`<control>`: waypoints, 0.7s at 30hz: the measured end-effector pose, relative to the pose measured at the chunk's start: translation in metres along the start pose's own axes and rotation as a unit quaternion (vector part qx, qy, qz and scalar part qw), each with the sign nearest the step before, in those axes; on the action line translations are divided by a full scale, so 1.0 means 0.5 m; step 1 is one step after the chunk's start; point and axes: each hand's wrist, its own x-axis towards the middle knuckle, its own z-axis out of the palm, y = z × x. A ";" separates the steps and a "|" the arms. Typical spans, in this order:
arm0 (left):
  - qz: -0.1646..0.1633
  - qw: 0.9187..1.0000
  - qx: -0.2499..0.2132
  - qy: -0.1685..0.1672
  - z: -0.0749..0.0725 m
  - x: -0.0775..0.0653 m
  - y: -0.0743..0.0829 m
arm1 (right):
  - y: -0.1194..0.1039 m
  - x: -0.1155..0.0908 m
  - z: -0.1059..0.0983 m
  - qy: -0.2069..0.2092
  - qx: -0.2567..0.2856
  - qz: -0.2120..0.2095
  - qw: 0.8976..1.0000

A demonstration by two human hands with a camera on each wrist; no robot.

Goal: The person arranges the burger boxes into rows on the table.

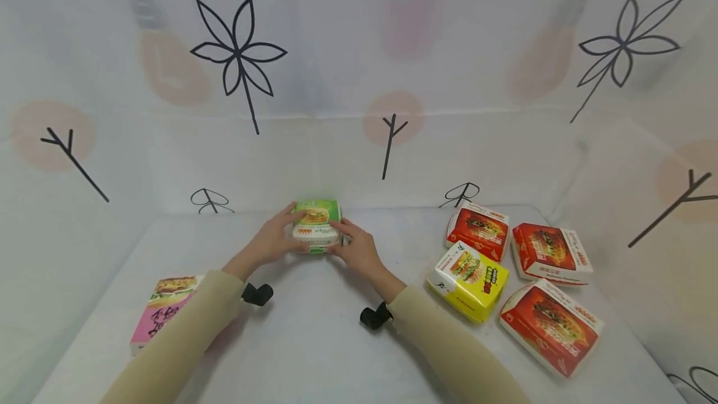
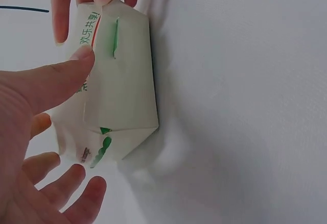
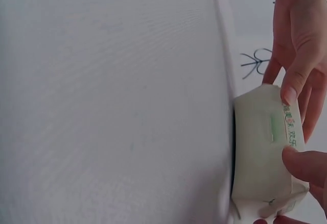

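Note:
A green and white burger box (image 1: 316, 224) sits at the back middle of the table in the head view, with a burger picture on its lid. At its left end my left hand (image 1: 276, 239) holds it, thumb on the front and fingers around the side. My right hand (image 1: 359, 248) grips the opposite end, thumb likewise at the front. The left wrist view shows the white front of the box (image 2: 122, 76) with a green slot tab, the lid down. From the right wrist, the same front of the box (image 3: 260, 142) faces the camera, its base at the tabletop.
To the right stand a yellow burger box (image 1: 470, 279) and three red ones, the nearest red box (image 1: 552, 326) at the front right. A pink box (image 1: 162, 310) lies at the left, partly behind my left sleeve. A patterned white cloth (image 1: 336, 161) hangs behind.

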 end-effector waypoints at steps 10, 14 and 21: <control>-0.008 1.000 0.009 0.002 -0.039 -0.055 -0.015 | -0.004 -0.015 -0.013 0.009 0.006 -0.015 1.000; -0.024 0.999 0.020 -0.008 -0.069 -0.089 -0.022 | -0.005 -0.021 -0.020 0.015 0.006 -0.023 1.000; -0.046 0.998 0.044 0.001 -0.132 -0.175 -0.049 | -0.017 -0.037 -0.030 0.015 0.020 -0.046 0.999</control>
